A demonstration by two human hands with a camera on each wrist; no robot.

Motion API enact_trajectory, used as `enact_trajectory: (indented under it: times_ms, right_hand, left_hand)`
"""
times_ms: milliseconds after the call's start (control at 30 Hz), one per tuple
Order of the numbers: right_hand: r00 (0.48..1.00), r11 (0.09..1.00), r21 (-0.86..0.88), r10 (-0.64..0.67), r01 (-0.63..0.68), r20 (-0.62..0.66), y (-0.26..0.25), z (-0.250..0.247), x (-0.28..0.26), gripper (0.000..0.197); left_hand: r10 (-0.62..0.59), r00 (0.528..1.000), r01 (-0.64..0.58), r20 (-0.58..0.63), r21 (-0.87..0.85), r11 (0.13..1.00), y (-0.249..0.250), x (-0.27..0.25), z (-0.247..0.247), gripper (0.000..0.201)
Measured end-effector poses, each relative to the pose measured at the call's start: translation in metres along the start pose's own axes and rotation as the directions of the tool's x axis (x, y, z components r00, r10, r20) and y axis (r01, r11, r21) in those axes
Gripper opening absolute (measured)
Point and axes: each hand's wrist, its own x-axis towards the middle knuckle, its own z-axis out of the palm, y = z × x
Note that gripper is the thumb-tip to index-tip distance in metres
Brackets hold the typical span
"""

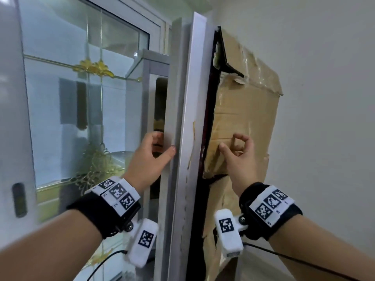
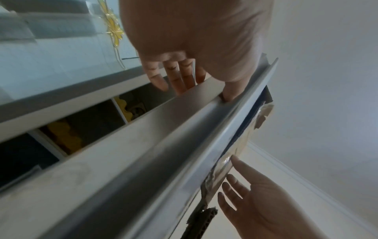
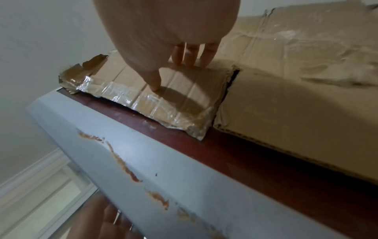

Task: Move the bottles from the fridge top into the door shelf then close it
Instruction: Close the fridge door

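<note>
No bottle shows in any view. The fridge door (image 1: 188,98) stands edge-on in front of me, its pale grey edge (image 2: 163,137) scuffed with brown marks (image 3: 122,161). Its dark red outer face (image 3: 266,169) is covered with taped cardboard (image 1: 247,110). My left hand (image 1: 162,145) grips the door's edge, fingers curled behind it and thumb on the front; in the left wrist view the left hand (image 2: 184,77) has its thumb in the groove. My right hand (image 1: 233,145) touches the cardboard (image 3: 286,97) with its fingertips (image 3: 155,87) and holds nothing.
A window with glass panes and gold ornaments (image 1: 95,67) fills the left. A glass-topped cabinet (image 1: 148,63) stands just behind the door. A bare white wall (image 1: 324,78) is on the right. Yellow items (image 2: 61,137) show behind the door's edge.
</note>
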Motion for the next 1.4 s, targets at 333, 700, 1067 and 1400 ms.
enact_trajectory:
  times_ms: [333, 700, 1067, 1400]
  right_hand:
    - [0.96, 0.946, -0.272, -0.105, 0.177, 0.258, 0.018, 0.035, 0.008, 0.068]
    - [0.948, 0.905, -0.345, -0.152, 0.247, 0.28, 0.04, 0.061, 0.026, 0.07]
    - [0.91, 0.878, -0.408, -0.069, 0.25, 0.409, 0.044, 0.087, 0.039, 0.081]
    - [0.906, 0.852, -0.468, -0.019, 0.235, 0.422, 0.047, 0.093, 0.042, 0.088]
  left_hand:
    - [-0.145, 0.979, 0.156, -0.142, 0.07, 0.985, -0.034, 0.032, -0.006, 0.046]
    - [-0.27, 0.962, 0.271, -0.045, 0.021, 0.962, -0.065, 0.054, -0.019, 0.065]
    - [-0.43, 0.903, 0.429, 0.019, 0.036, 0.903, -0.101, 0.085, -0.028, 0.073]
    - [-0.434, 0.9, 0.432, 0.024, 0.072, 0.899, -0.1, 0.085, -0.027, 0.064]
